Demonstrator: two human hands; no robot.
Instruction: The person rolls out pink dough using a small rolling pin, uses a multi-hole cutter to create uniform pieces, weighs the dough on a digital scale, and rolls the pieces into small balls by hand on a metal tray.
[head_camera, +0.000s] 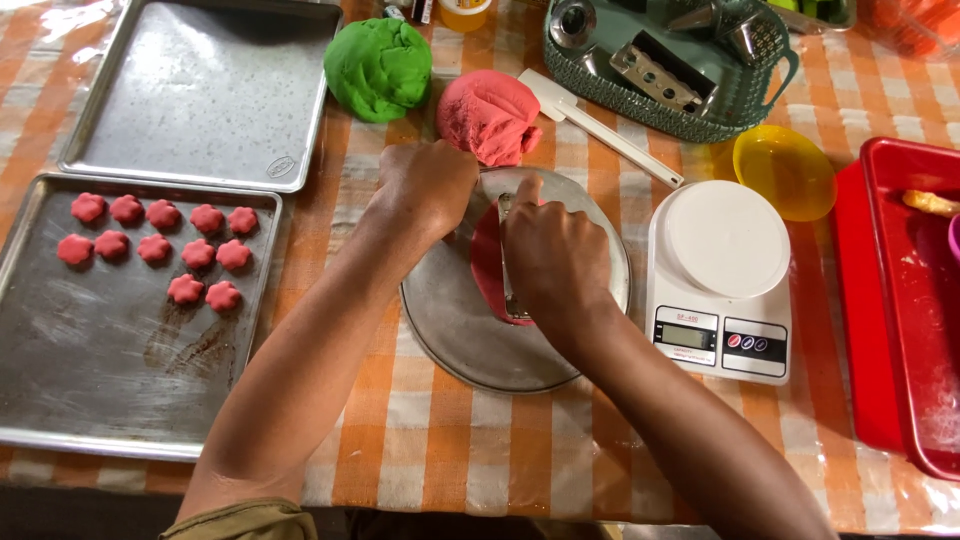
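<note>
Right hand (552, 262) gripped a thin metal cutter (508, 262), pressed into the flat pink dough (487, 262) on the round metal plate (470, 335). Left hand (428, 186) was curled shut at the plate's rim; whether it held anything, I couldn't tell

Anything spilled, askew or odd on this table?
Nothing stands out. The lower baking tray has smears beside the pink flower-shaped dough pieces. The left hand and right hand work pink dough on the round metal plate; nothing looks spilled.
</note>
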